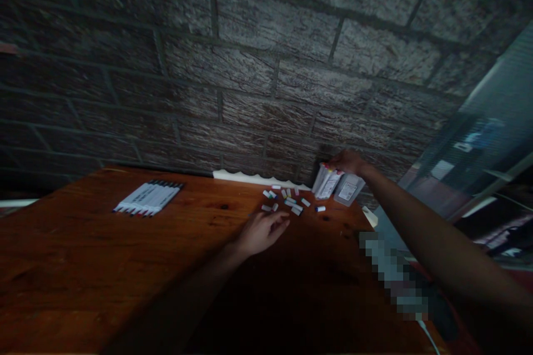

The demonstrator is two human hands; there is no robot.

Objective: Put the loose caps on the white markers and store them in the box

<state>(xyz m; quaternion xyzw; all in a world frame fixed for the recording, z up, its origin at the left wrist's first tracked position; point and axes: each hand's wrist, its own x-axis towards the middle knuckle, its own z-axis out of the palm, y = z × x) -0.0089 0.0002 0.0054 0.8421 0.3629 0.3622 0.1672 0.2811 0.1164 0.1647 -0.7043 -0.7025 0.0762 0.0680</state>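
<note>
My left hand [264, 231] hovers low over the wooden table, its fingers loosely bent, thumb apart, with nothing visible in them. Just beyond its fingertips lies a loose scatter of short white marker caps [292, 204], some with coloured ends. At the back right, my right hand [348, 162] reaches down onto the top of a clear plastic box [327, 184] that has coloured ends showing at its rim. Its fingers are bent there, and what they pinch is too dark and small to make out. A second clear plastic case [348, 188] stands against that box.
A row of white markers [147, 198] with dark ends lies side by side on the left of the table [225, 233]. Behind stands a grey brick wall [258, 66], with a white wavy-edged strip [254, 178] at its foot. A white cable [428, 335] hangs by the right edge.
</note>
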